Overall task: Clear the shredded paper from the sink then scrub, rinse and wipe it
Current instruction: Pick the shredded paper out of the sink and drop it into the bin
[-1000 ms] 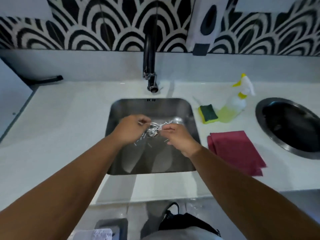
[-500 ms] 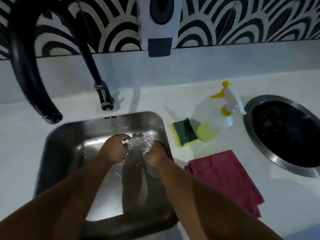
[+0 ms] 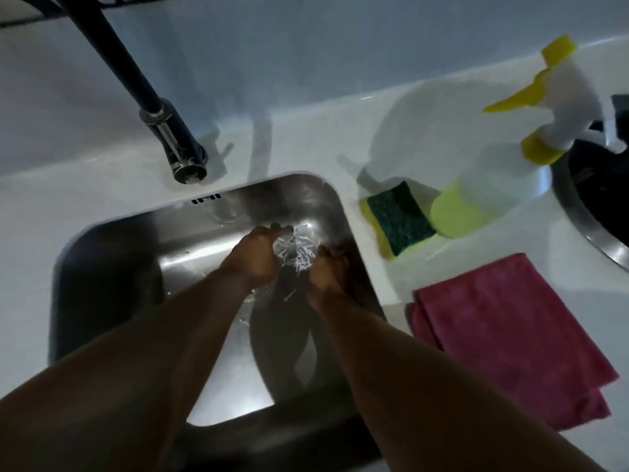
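You've got a white counter (image 3: 102, 185) filling most of the view, glossy, with soft grey shadows across it. At your far right a round dark opening (image 3: 609, 185) is set into the counter, ringed by a brushed metal rim (image 3: 592, 229) and cut off by the frame edge; you can't tell what's inside it. Behind the counter runs a plain pale wall panel (image 3: 306, 46). Above that, a thin dark strip (image 3: 146, 1) shows along the top edge.
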### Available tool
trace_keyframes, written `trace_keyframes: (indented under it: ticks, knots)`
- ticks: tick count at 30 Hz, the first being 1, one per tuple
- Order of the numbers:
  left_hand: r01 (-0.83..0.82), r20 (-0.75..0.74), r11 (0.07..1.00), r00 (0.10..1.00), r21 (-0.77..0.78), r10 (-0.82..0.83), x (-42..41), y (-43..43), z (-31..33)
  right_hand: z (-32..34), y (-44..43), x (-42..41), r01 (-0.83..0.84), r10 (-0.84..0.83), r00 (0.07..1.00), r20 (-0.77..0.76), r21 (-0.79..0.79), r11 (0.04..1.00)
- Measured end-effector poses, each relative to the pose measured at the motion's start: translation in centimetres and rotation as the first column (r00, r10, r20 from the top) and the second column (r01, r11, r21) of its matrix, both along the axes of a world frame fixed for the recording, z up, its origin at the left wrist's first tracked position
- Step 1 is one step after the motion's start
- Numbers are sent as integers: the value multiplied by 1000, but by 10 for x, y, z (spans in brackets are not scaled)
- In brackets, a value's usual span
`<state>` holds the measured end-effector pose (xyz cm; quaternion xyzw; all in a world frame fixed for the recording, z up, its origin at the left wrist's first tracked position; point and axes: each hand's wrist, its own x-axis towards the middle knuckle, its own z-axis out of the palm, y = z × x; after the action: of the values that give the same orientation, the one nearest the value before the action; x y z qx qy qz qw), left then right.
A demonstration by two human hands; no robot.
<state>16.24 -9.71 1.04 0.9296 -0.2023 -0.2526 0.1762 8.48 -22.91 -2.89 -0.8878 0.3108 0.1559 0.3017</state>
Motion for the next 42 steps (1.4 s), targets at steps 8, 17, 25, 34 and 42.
trace_keyframes:
  ticks: [8, 17, 25, 34, 42]
  knots:
    - [163, -61, 986, 985, 41, -161, 3, -3, -40, -16, -1, 9, -220, 215, 972, -92, -50, 974]
    - [360, 163, 931, 924, -56, -347, -26, 7, -53, -19, -3, 15, -292, 293, 956, -4, -92, 952]
    - [281, 102, 959, 956, -44, -275, -31, 13, -52, -12, -4, 14, -361, 368, 930, 19, -161, 919]
    - [304, 50, 953, 951, 14, -304, -40, 14, -47, -6, 2, 17, -646, 606, 763, -227, -313, 696]
    - [393, 263, 912, 898, -120, -352, -45, 23, -54, -4, -3, 14, -625, 609, 778, -152, -279, 729]
